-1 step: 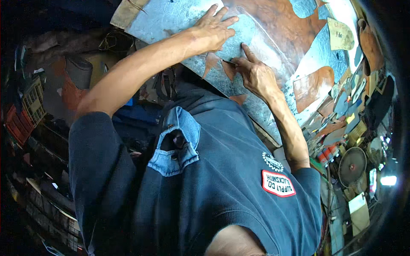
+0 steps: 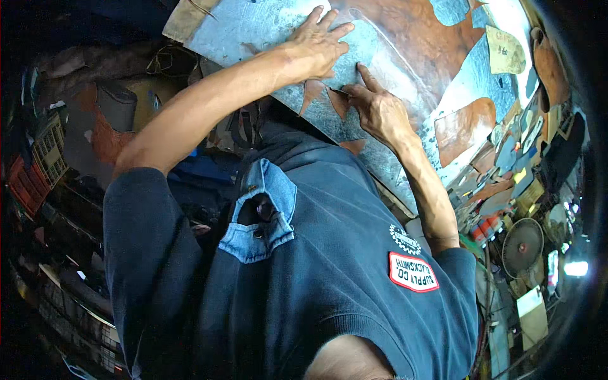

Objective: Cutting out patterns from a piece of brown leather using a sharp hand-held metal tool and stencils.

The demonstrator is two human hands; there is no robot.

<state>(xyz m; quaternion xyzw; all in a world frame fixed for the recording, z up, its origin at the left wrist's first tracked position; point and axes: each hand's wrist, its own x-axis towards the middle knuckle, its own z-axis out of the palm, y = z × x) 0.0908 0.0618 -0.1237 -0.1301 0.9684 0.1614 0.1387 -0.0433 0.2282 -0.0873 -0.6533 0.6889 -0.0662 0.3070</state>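
My left hand [image 2: 320, 47] lies with fingers spread on a pale, shiny, curved-edged piece [image 2: 361, 44] on the grey-blue work board [image 2: 377, 155]. Close by on its right, my right hand [image 2: 383, 113] points its index finger onto the same surface, its other fingers curled. A small dark tip shows at its thumb; what it belongs to is hidden. Beside that thumb lies a brown leather scrap [image 2: 339, 103], with another narrow scrap [image 2: 311, 95] to its left. A large brown leather sheet [image 2: 424, 38] spreads beyond my hands.
A rounded leather piece [image 2: 467, 130] and a cream pattern piece [image 2: 505, 52] lie on the right of the board. Further right are many loose offcuts [image 2: 497, 190] and a round fan [image 2: 523, 247]. Plastic crates [image 2: 47, 152] stand at the far left.
My left forearm and elbow have shifted very slightly. Both hands stay in place on the board.
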